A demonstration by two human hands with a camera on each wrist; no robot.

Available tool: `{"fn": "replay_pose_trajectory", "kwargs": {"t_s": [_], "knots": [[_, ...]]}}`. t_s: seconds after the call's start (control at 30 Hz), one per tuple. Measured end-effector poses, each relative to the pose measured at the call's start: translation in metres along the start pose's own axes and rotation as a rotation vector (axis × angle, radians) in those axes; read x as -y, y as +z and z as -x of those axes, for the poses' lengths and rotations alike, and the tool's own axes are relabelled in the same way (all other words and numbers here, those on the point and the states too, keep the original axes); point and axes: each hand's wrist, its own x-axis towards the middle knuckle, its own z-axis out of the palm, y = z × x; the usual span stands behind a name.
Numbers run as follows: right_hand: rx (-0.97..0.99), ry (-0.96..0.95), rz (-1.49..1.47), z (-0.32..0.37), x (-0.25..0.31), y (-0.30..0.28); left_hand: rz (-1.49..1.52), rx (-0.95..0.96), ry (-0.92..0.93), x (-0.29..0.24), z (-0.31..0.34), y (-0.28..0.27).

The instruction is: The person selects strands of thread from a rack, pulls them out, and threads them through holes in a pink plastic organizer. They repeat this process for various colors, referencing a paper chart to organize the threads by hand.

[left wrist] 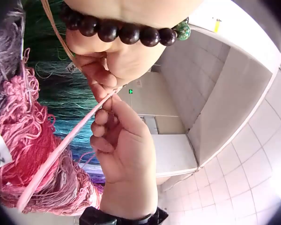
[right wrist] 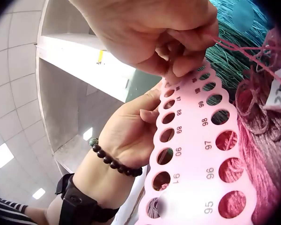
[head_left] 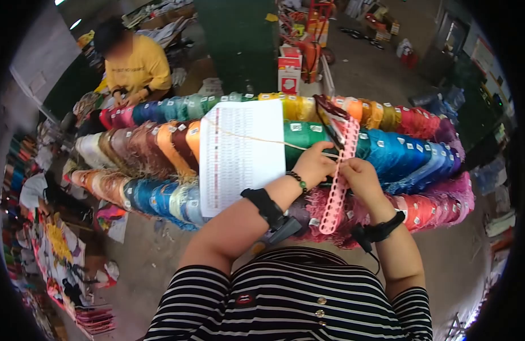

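Rows of coloured skeins (head_left: 393, 153), white sheet (head_left: 245, 182) hiding some at left, left hand (head_left: 314, 166) with fingers curled, apparently gripping pink strip (right wrist: 192, 140), right hand (head_left: 359, 175) pinching pink thread (right wrist: 232, 46), numbers (right wrist: 208, 145) legible only from right wrist.

- Smooth plastic with slight sheen in the strip (right wrist: 191, 136).
- Fibrous, loosely looped finish on the thread (left wrist: 27, 101).
- Flat, matt paper for the sheet (head_left: 242, 165).
- Polished, glossy beads (left wrist: 129, 33).
- Soft, matt cloth in the shirt (head_left: 296, 290).
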Motion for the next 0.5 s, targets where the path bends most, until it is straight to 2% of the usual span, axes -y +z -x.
{"fn": "replay_pose_trajectory", "kwargs": {"t_s": [0.3,0.33,0.43,0.5], "knots": [[0.033,0.072,-0.134,0.002,0.003,0.0,-0.124,0.027,0.082,-0.002,0.0,-0.003],[0.015,0.072,-0.159,0.005,0.01,0.002,-0.208,0.015,0.173,-0.007,0.003,-0.004],[0.035,0.063,-0.187,0.003,0.001,0.001,-0.578,-0.123,0.266,-0.023,0.014,-0.012],[0.019,0.05,-0.219,0.004,-0.003,0.003,-0.149,-0.011,0.141,-0.024,0.012,-0.015]]}}
